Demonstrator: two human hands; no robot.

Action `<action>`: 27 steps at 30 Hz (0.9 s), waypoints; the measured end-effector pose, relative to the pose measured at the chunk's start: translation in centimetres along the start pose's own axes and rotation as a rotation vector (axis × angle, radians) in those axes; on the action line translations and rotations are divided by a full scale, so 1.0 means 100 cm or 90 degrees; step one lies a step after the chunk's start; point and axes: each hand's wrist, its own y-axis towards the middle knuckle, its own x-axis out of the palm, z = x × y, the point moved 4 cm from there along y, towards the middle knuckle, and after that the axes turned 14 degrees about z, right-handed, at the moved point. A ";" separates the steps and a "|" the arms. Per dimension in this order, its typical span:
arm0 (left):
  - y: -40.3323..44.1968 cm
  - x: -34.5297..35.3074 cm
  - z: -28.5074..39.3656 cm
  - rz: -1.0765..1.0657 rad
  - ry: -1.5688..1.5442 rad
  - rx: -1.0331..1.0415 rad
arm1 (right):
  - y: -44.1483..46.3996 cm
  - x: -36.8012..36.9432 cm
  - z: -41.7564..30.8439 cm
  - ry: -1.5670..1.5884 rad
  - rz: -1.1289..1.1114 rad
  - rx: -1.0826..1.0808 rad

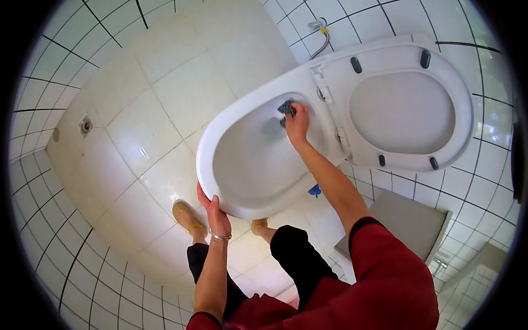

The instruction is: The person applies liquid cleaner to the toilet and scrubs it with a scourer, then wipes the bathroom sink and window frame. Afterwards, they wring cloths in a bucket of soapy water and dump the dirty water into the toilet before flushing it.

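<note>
A white toilet bowl [204, 159] stands before me, its seat [466, 113] and lid raised against the tiled wall. My right hand [297, 123] reaches inside, near the hinge end. Its fingers are closed on a dark grey scouring pad [286, 108], which lies against the inner wall; part of the pad is hidden by the fingers. At the bowl's front edge, my left hand [215, 215] rests on the outer rim, thumb and fingers stretched apart. A bracelet [220, 237] circles the left wrist.
A hose [320, 48] runs from a wall valve behind the bowl. Right of me stands a grey-topped cabinet [410, 217]. A small blue object [314, 191] shows beside the bowl. A floor drain [86, 125] lies at left, and my tan shoe [188, 219] is near the bowl.
</note>
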 end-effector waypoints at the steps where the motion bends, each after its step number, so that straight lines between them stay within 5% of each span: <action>1: -0.004 0.002 0.004 -0.002 -0.002 0.002 | 0.000 -0.019 -0.015 0.001 0.002 -0.002; 3: -0.012 0.005 0.011 -0.014 0.008 0.005 | 0.006 -0.061 -0.072 0.022 0.115 -0.295; 5: -0.017 -0.011 -0.008 -0.007 0.031 -0.024 | 0.042 -0.042 -0.099 -0.070 0.114 -0.348; 7: -0.026 -0.016 -0.008 -0.019 0.061 -0.047 | 0.076 -0.015 -0.100 -0.386 0.085 -0.492; 12: -0.068 -0.021 0.023 0.054 0.211 -0.027 | 0.085 -0.026 -0.124 -0.595 -0.033 -0.443; 13: -0.078 -0.028 0.029 0.078 0.246 -0.014 | 0.070 -0.024 -0.102 -0.572 0.066 -0.492; 16: -0.094 -0.014 0.039 0.018 0.302 0.038 | 0.114 -0.057 -0.090 -0.354 0.004 -0.350; 18: -0.105 -0.004 0.038 0.058 0.358 0.080 | 0.104 -0.083 -0.093 -0.365 0.060 -0.464; 19: -0.113 0.011 0.041 0.049 0.359 0.088 | 0.096 -0.101 -0.088 -0.308 -0.085 -0.467; 21: -0.141 0.056 0.059 -0.016 0.386 0.167 | 0.080 -0.192 -0.093 -0.101 -0.264 -0.162; 22: -0.164 0.079 0.071 -0.036 0.425 0.206 | 0.055 -0.227 -0.075 -0.088 -0.202 -0.279; 27: -0.301 0.280 0.125 -0.350 0.383 0.269 | -0.010 -0.495 -0.033 -0.110 -0.040 -0.073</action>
